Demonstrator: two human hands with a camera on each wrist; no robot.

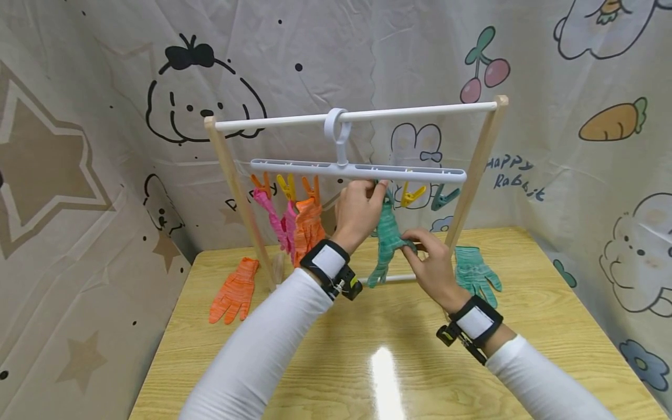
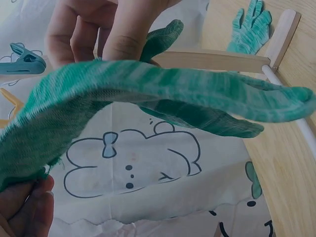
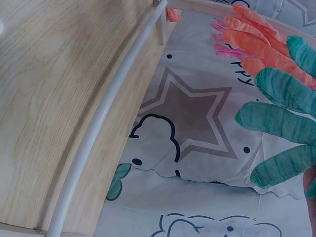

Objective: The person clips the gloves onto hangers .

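Note:
A green knit glove (image 1: 387, 230) hangs under the white hanger (image 1: 362, 171), its fingers pointing down. My left hand (image 1: 359, 213) pinches the glove's cuff just below the hanger bar; part of a teal clip shows there, and whether it grips the cuff cannot be told. Lower down, my right hand (image 1: 433, 265) pinches the glove's side near its thumb. The left wrist view shows the glove (image 2: 163, 81) stretched between both hands, with left fingers (image 2: 37, 207) at the cuff. In the right wrist view, several green glove fingers (image 3: 281, 126) appear at the right.
Pink gloves (image 1: 272, 219) and an orange glove (image 1: 308, 224) hang from clips on the left. A yellow clip (image 1: 412, 195) and a teal clip (image 1: 445, 198) dangle at right. An orange glove (image 1: 234, 291) and another green glove (image 1: 475, 271) lie on the table beside the wooden rack (image 1: 479, 169).

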